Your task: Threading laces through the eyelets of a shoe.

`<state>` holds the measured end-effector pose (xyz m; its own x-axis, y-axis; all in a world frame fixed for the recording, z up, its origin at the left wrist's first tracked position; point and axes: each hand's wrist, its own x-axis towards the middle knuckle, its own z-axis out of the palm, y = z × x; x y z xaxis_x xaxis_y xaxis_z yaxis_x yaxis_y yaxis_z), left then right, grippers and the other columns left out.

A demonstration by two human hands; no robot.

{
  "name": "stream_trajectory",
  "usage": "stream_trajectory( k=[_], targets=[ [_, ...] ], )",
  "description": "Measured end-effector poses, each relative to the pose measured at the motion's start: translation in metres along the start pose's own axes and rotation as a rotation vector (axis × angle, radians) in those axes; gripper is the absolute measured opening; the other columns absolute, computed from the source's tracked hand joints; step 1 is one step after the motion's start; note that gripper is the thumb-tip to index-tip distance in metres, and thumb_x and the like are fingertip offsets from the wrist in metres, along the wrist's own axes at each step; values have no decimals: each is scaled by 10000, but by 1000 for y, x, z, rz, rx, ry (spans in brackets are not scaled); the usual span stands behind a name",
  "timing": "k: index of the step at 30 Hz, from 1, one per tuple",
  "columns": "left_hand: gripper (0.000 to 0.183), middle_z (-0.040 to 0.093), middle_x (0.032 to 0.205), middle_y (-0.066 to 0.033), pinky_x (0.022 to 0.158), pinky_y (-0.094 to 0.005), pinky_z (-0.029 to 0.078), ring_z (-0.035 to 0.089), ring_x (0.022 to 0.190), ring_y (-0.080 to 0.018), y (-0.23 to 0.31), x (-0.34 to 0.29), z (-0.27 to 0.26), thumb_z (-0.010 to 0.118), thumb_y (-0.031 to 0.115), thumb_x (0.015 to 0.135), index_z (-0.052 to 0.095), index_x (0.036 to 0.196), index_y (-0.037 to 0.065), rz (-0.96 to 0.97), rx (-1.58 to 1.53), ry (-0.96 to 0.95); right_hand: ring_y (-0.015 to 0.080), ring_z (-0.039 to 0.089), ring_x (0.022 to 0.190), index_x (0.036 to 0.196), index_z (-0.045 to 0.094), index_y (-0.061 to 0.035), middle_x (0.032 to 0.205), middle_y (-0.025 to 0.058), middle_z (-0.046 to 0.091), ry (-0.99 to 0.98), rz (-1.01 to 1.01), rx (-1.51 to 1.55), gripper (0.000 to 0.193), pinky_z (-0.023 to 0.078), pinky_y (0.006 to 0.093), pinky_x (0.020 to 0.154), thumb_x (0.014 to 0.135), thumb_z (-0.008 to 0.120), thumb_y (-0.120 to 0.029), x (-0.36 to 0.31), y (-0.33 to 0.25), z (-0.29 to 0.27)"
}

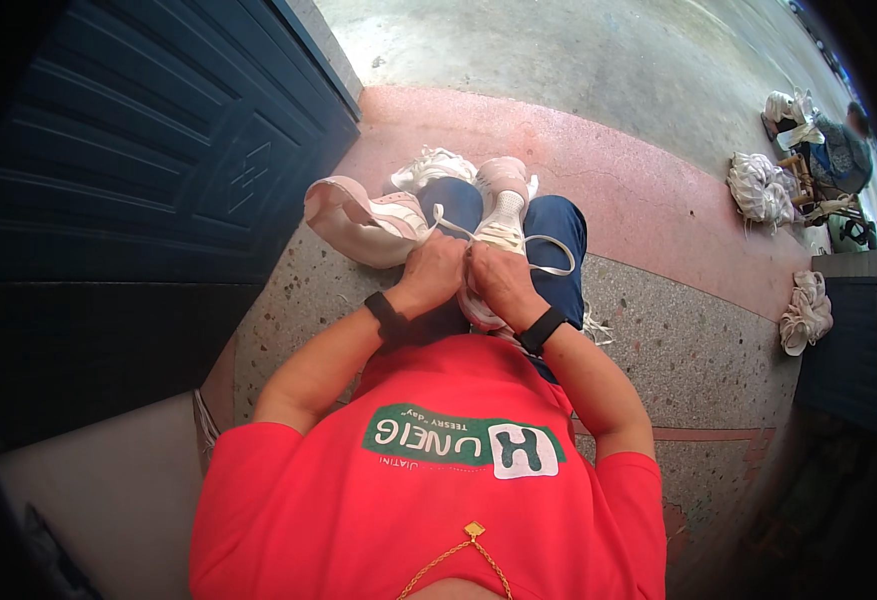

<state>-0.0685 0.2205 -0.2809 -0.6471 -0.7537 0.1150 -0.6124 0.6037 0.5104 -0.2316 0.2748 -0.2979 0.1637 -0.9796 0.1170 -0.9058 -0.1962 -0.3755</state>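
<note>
A pale pink and white sneaker (504,182) lies lengthwise over my lap, its toe pointing away from me. My left hand (434,270) and my right hand (501,282) meet close together over its lacing, fingers closed in a pinch. Between them runs a white shoelace (556,256), with one loop sticking out to the right and another bit rising at the left. The fingertips themselves are partly hidden. Beside my left hand, a second pink and white sneaker (358,222) rests tilted against my left leg.
White shoes or laces (436,166) are heaped beyond my knees. A dark blue panelled door (158,170) stands close on the left. At the right are a bundle of white shoes (758,190), another shoe bundle (806,312) and a seated person (843,155).
</note>
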Motion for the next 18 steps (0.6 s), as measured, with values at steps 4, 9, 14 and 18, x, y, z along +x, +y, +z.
stream_trajectory(
  k=[4,9,14,18],
  targets=[
    [173,679,945,-184,815,-475,507,615,894,-391,10,4,-5,537,82,921,689,978,24,62,-56,97,340,722,684,930,617,-37,749,174,697,3,19,16,148,556,453,576,924,594,-183,-1,-4,-5],
    [177,666,1058,-153,824,-449,524,599,960,-369,40,23,-30,587,83,875,720,983,43,149,201,142,435,695,737,962,596,-30,788,222,693,-223,107,240,194,539,536,653,973,568,-221,-39,-5,-46],
    [115,669,1007,-133,841,-444,536,587,1019,-365,32,50,-27,662,115,845,743,886,45,135,491,-231,366,695,781,990,612,-18,815,205,688,-169,142,515,177,494,454,653,1019,588,-191,-64,8,-43],
    [141,699,959,-144,802,-393,543,647,942,-324,19,57,-36,679,157,888,760,886,43,34,141,-237,155,601,713,1027,623,-25,803,38,631,-173,294,949,186,456,312,624,1054,577,-204,-68,7,-63]
  ],
)
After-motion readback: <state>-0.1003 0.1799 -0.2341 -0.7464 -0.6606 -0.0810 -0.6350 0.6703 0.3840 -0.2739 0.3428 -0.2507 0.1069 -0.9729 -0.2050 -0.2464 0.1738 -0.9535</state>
